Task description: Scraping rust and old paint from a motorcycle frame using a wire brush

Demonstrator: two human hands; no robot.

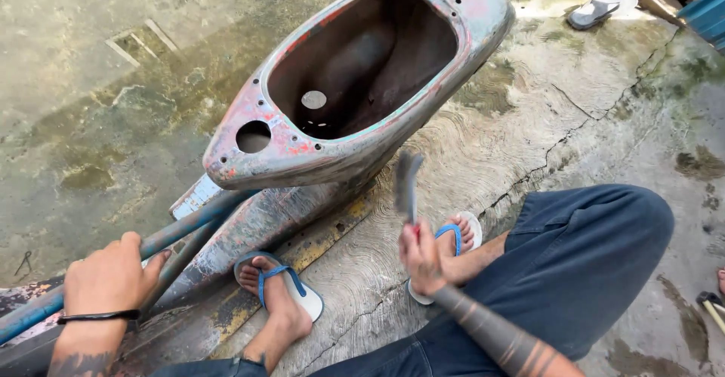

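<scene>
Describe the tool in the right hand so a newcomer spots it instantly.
Start at the big stripped scooter body, worn red and grey, lying on the cracked concrete. Just below its near edge, the right hand holds a brush upright. It is the only dark, blurred, narrow tool there, unlike the blue tube under the left hand.

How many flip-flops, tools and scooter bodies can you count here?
Flip-flops: 3, two blue-strapped on the feet, one grey lying apart
Brush in the right hand: 1
Scooter body shell: 1
Total: 5
</scene>
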